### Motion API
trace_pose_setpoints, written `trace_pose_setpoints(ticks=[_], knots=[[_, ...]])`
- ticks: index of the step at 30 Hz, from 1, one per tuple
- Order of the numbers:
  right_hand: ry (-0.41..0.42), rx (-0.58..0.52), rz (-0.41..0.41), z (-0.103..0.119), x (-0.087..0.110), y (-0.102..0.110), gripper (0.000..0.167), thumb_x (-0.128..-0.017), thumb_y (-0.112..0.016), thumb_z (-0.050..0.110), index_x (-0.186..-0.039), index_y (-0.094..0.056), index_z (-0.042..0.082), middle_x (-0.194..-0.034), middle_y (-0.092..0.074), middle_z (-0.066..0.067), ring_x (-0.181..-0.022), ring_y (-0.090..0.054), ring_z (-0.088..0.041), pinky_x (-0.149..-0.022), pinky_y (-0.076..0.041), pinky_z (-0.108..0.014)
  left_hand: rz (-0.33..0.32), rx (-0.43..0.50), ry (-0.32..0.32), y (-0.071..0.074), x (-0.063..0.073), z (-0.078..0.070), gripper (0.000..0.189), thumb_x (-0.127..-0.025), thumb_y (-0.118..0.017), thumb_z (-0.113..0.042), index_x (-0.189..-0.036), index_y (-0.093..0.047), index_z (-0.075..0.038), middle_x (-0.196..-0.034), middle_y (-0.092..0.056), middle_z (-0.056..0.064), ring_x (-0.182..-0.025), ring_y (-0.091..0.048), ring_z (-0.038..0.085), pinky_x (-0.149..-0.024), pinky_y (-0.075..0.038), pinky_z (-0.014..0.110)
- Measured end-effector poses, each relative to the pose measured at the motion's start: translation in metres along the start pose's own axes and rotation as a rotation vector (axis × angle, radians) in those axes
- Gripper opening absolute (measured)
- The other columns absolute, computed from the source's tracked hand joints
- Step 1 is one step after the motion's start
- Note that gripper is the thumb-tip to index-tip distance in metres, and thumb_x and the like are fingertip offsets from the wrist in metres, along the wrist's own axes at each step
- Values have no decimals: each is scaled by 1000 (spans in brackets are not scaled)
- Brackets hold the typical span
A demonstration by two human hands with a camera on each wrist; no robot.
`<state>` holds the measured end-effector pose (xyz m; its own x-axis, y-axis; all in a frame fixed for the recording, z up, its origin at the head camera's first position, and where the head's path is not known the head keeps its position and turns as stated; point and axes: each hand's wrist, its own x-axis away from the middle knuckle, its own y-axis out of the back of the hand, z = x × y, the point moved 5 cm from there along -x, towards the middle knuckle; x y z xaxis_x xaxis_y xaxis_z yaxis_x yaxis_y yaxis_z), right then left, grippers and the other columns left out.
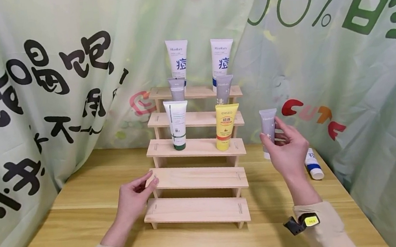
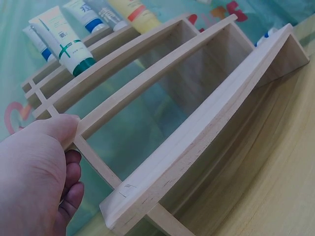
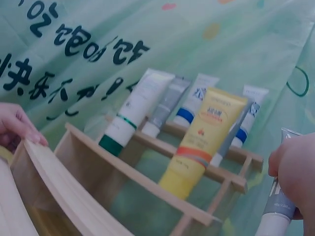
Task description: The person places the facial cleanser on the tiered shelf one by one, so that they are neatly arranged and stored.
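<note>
My right hand (image 1: pixel 288 145) holds a grey squeeze tube (image 1: pixel 268 124) upright, cap down, to the right of a stepped wooden rack (image 1: pixel 197 175). Thumb and fingers pinch the tube from its sides. At the rack's left, my left hand (image 1: pixel 134 196) grips the end of the second step from the bottom, thumb on top. On the third step stand a white tube with a green cap (image 1: pixel 177 122) and a yellow tube (image 1: pixel 227 126). Two grey tubes (image 1: pixel 223 89) stand one step higher, partly hidden. Two white-and-blue tubes (image 1: pixel 222 55) occupy the top step.
A white tube with a blue band (image 1: pixel 314 165) lies on the wooden table (image 1: pixel 90 187) behind my right hand, near the table's right edge. A printed curtain (image 1: pixel 67 15) hangs behind and along both sides.
</note>
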<state>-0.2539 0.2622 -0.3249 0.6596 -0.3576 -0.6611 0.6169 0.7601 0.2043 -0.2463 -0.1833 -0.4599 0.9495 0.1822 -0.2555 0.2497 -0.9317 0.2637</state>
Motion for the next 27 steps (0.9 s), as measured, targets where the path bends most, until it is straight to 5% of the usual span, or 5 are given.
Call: trace_pose_setpoints(ticks=[11,27], knots=[[30,-82,-61,35,16,-1,60,-85,-91,10,-141,-70,21,-119,-72,-5,-94,-72,-10,-79,-57,-19,16,-7,10,-2,-1,1,44,-90,-88,-40,-126,-80,-15,-123,-75,13,-90,-60,21,-72,-51,20],[238,-244,-42,69,47,-45,75,-77,-91,-9,-145,-66,10,-111,-67,-19,-89,-72,-19,-76,-58,-22,21,-15,19,0,-1,2,45,-91,-86,-41,-127,-79,-16,-121,-76,13,-88,-58,21,-72,-50,22]])
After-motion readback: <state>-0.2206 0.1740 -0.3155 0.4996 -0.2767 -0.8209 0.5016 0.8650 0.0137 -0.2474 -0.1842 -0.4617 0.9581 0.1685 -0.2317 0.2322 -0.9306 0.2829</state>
